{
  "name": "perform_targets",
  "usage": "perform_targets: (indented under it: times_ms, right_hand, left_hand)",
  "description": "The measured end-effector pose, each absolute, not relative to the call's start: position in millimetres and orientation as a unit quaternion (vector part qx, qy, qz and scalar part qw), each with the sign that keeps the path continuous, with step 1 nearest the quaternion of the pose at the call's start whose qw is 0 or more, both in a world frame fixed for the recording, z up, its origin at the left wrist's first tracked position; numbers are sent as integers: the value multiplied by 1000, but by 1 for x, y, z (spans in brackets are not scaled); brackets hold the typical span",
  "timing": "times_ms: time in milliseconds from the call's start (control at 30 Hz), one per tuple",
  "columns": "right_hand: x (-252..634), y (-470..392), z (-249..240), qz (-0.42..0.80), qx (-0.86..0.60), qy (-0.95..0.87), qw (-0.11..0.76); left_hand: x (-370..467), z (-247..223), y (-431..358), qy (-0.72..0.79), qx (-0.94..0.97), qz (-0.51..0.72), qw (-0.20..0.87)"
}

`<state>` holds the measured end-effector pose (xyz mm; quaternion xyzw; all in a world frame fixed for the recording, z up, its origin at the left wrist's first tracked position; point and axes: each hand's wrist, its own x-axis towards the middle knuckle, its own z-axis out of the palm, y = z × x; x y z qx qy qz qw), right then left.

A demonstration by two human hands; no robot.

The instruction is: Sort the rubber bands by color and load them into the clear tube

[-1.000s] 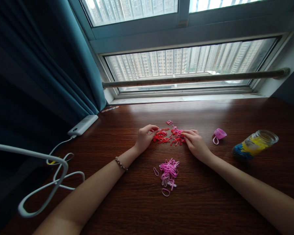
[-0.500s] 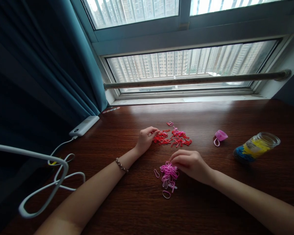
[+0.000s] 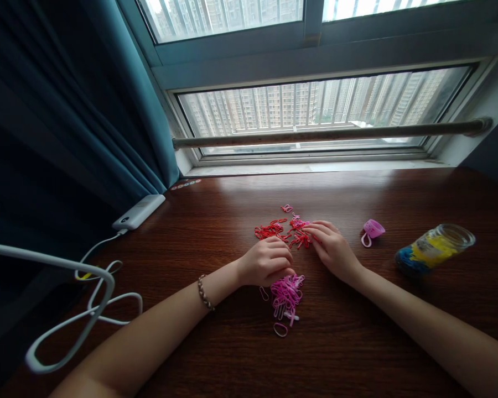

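My left hand is over the upper edge of a pile of pink rubber bands, its fingers curled together; whatever they hold is hidden. My right hand reaches with its fingertips to the right side of a mixed red and pink pile, and I cannot make out anything between them. Beyond my left hand lies a heap of red bands. A few loose bands are above the heaps, and a single pink band lies below the pink pile.
On the brown table, a small pink cup with a loop and a glass jar of blue and yellow bands stand at the right. At the left are a white power bank, a white cable and a blue curtain.
My left hand has moved from the red heap down and right to the pink pile. My right hand has left the pink pile and gone up to the mixed pile.
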<state>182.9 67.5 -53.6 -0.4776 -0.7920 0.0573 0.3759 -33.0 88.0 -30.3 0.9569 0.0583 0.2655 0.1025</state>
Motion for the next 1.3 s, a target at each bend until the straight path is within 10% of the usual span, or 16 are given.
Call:
perform_targets:
  times_ms: [467,1300]
  right_hand:
    - [187,78,-65,98,-536,-770,331]
    - [182,58,-42,153,-479,-693,517]
  left_hand:
    - [-47,-42,132,369,881,239,176]
    - [-52,-42,136,389,776,411,279]
